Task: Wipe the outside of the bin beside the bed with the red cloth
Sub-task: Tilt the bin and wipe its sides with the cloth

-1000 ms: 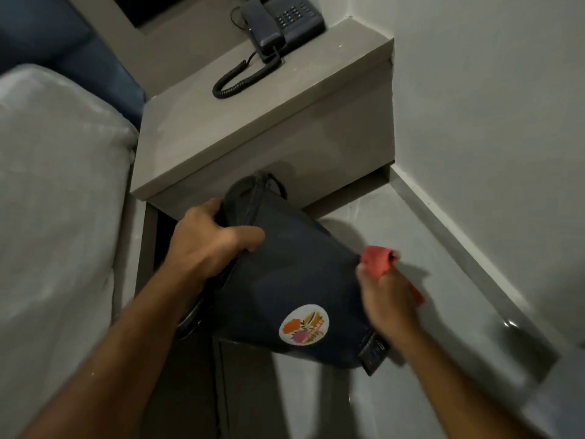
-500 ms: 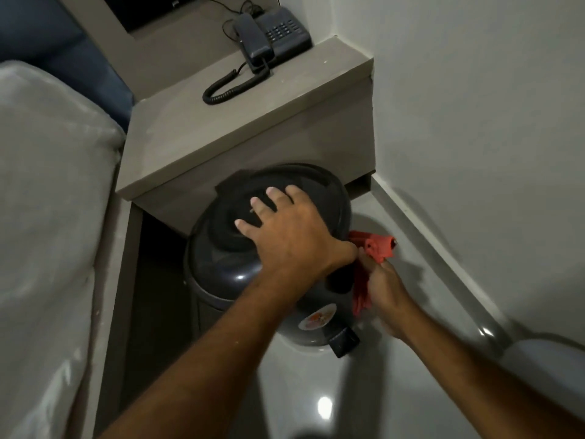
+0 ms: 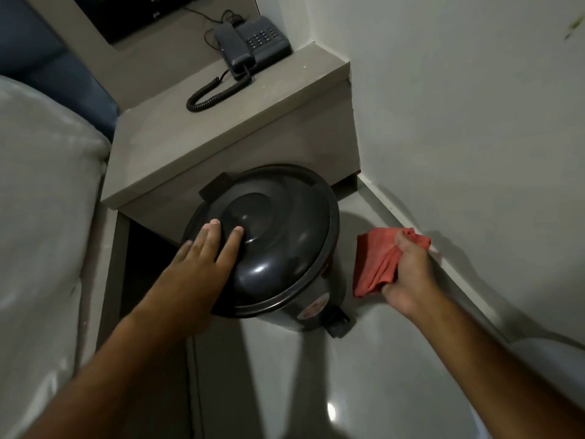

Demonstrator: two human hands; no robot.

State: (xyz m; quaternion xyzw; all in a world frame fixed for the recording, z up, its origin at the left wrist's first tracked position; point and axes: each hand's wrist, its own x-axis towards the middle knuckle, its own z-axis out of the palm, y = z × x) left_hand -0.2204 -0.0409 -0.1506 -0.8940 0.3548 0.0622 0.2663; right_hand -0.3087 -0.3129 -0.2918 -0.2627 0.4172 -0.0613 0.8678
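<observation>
Beside bin (image 3: pixel 285 248), red cloth (image 3: pixel 378 261) now lifted clear; left hand (image 3: pixel 202 264) stays.

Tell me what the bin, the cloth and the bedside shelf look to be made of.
Bin: likely hard plastic, dark grey and glossy; its domed lid shows sharp light glints. Red cloth: soft woven fabric, possibly microfibre; matte, it folds and droops from the right hand. Bedside shelf: beige, flat and matte with crisp edges, maybe laminate or painted board; the look leaves it open.
</observation>
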